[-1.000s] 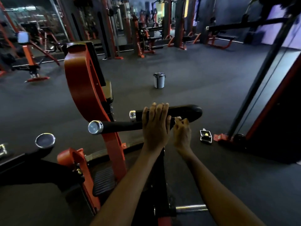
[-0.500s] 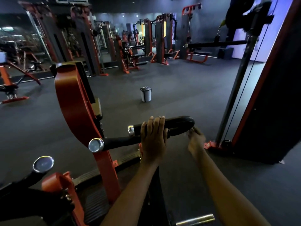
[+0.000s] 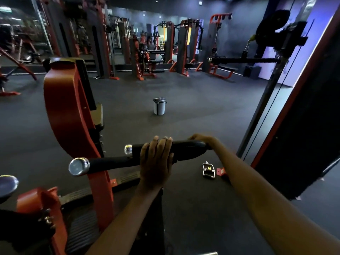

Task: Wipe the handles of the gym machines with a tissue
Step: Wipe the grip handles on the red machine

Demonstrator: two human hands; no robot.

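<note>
Landmark for this report: the orange machine upright (image 3: 73,115).

Item 1, location. 2 black padded handles project from the right side of the upright. The upper handle (image 3: 185,147) lies just behind and above the lower handle (image 3: 114,163); each carries a chrome cap on the end nearest the upright.

Item 2, hands. The left hand (image 3: 156,161) lies over both handles to the right of the upright, fingers (image 3: 161,142) curled over the top of the upper handle, gripping it. The right hand (image 3: 202,139) is at the far rounded end of the upper handle, farthest from the upright; its fingers wrap behind that end and are mostly hidden. No tissue is visible in either hand; it may be under a palm, and this cannot be confirmed.

Item 3, orientation. The long axis of each handle runs roughly level, away from the upright toward the right, the upper one angled slightly back.

Item 4, step in hand. Judged: wiping of the upper handle, at its outer end, with the left hand steadying.

Item 5, next move. Likely needs strokes along the long axis toward the chrome cap, then the lower handle.

Item 6, surroundings. A small bin (image 3: 159,106) stands on the floor well beyond the upright.
</note>
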